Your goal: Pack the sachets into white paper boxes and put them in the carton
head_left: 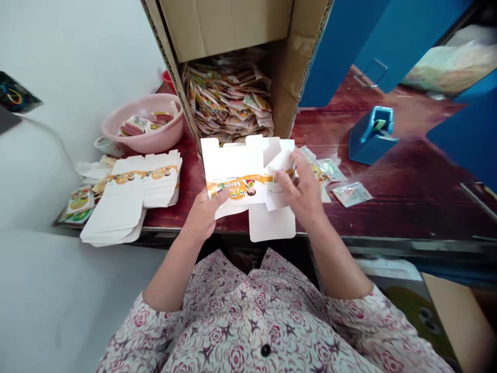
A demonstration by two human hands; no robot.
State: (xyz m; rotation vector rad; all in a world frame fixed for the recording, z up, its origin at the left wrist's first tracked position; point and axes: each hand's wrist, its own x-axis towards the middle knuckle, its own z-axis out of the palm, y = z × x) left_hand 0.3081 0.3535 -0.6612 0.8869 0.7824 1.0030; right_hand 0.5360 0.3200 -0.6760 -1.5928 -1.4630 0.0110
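A white carton blank (236,160) with an orange printed band is held in front of me, over the table's front edge. My left hand (202,215) grips its lower left corner, thumb on the printed face. My right hand (301,191) pinches the right-hand panel, which is bent up and partly folded. One long flap hangs below, between the hands. To the left lies a stack of flat carton blanks (159,178) with the same print. Just beyond the held carton, small printed packets (233,103) fill an opened cardboard box (233,31).
A pink basin (143,122) holding packets and a cup (108,146) stand at the left. Clear sachets (352,194) lie right of my hands on the dark red table (392,207). Farther right are a blue tape dispenser (370,137) and blue panels (345,46).
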